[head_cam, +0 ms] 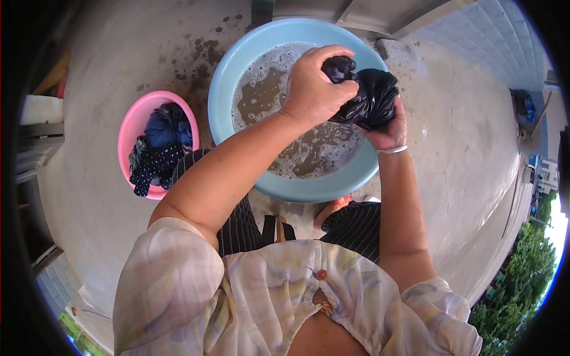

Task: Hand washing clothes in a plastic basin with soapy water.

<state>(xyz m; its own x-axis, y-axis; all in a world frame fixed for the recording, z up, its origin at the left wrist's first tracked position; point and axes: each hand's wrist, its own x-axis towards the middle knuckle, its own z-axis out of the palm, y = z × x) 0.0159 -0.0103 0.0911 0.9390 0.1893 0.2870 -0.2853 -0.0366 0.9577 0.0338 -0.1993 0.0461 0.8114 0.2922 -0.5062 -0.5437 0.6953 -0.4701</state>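
A bunched, wet-looking black cloth is held between both hands above the right side of a large light-blue plastic basin. My left hand curls over one end of it, the thumb pressed against the fabric. From below and to the right, my right hand grips the thicker, twisted part; most of its fingers are hidden behind the cloth. Murky brownish water with white suds fills the bottom of the basin. Whether anything lies under the water cannot be seen.
A pink plastic tub on the left holds dark-blue cloth and polka-dot fabric. Wet spots mark the concrete floor. A metal-framed door or panel stands beyond the basin. My knees and feet are close to its near rim.
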